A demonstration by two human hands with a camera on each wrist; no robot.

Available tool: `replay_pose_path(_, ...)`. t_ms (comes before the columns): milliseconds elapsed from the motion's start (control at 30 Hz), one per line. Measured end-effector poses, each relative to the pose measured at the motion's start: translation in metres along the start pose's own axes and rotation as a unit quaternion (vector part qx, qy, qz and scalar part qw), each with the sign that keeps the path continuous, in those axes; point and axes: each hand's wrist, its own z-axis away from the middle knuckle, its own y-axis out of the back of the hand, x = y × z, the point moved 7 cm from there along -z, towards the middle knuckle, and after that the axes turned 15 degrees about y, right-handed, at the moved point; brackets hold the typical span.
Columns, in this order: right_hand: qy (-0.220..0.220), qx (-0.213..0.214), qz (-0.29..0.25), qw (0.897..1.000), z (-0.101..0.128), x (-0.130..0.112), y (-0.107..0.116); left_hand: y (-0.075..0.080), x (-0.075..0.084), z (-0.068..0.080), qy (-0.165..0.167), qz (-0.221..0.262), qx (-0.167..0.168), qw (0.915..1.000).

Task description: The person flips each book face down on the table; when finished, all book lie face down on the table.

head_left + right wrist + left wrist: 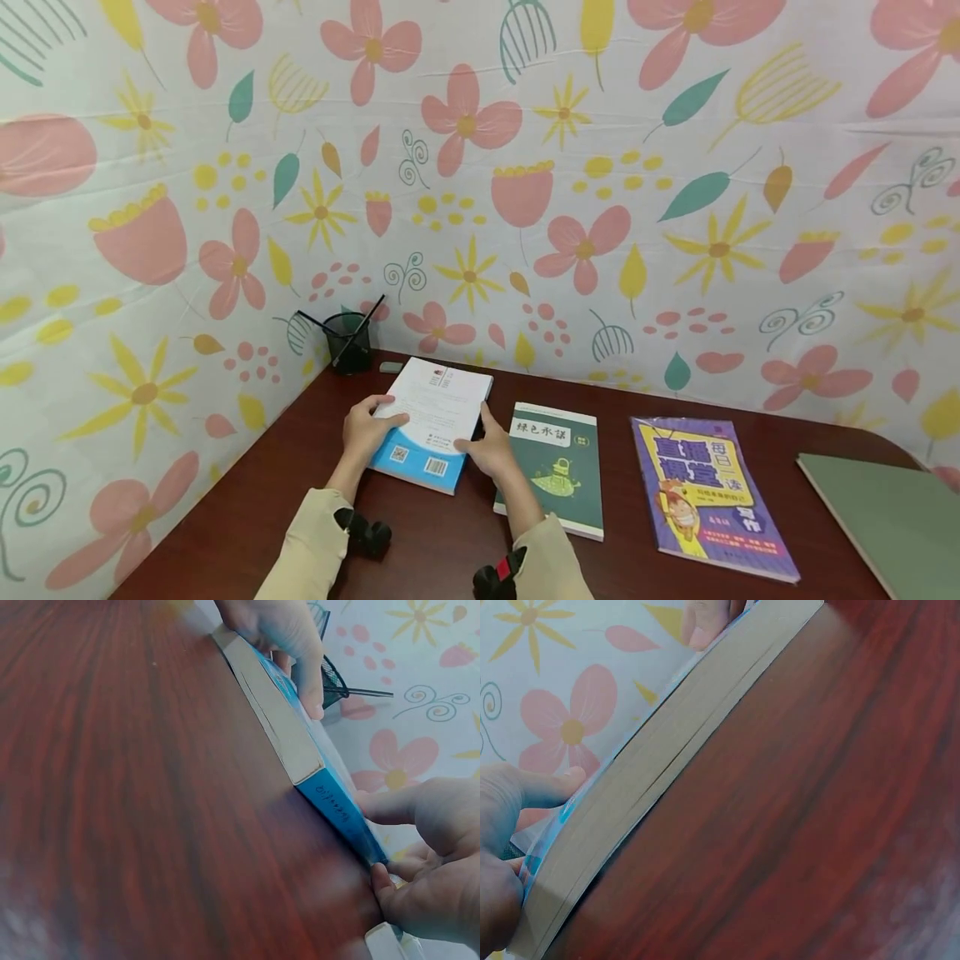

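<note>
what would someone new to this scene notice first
Probably the flowered backdrop, which fills the space behind the dark table. Next comes the white-and-blue book, held on the left side between left hand and right hand. The vivid purple book lies right of the dark green book.

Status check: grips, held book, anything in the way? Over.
Left grip, right grip: holding opposite sides. White-and-blue book: barcode up. Green book: close beside right grip.
</note>
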Motion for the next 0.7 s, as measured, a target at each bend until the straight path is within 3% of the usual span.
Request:
replay_pose_path(233, -0.001, -0.001, 0.012, 1.0, 0.0, 0.0005, -0.0011, 0.0019, -0.0004, 0.0006, -0.011, -0.031, 0.012, 0.9994)
replay_pose_path(500, 0.001, 0.007, 0.009, 1.0, -0.0018, 0.0003, 0.0001, 0.0004, 0.0058, 0.0019, -0.055, -0.04, 0.002, 0.9977)
replay_pose_path(700, -0.004, 0.008, 0.011, 1.0, -0.001, 0.0006, 0.0003, -0.0022, 0.0032, 0.0007, -0.039, -0.042, -0.009, 0.9983)
